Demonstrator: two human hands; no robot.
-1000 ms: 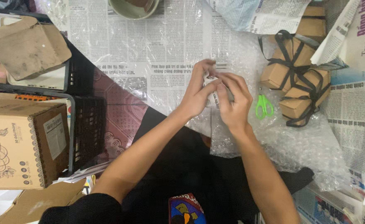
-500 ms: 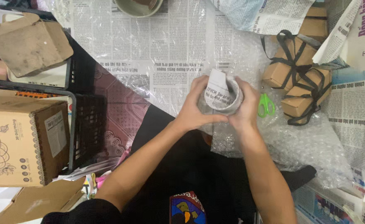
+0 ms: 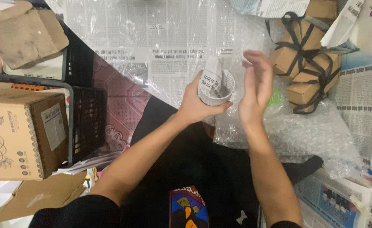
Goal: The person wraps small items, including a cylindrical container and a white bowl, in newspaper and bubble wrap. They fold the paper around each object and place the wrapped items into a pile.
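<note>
One newspaper-wrapped cup point(image 3: 215, 86) now sits in the left hand point(image 3: 196, 103) alone, held above the bubble wrap point(image 3: 295, 135). The right hand point(image 3: 253, 86) has released it and stands open and empty just beside the rim, fingers extended. A loose paper flap projects from the mouth, so wrapping appears unfinished. Ribbon-tied cardboard boxes point(image 3: 306, 67) lie further right.

Brown carton point(image 3: 19, 131) with white label point(image 3: 54, 126) at left; black-ribboned brown boxes point(image 3: 306, 63) upper right; flattened cardboard box point(image 3: 23, 36) upper left.
</note>
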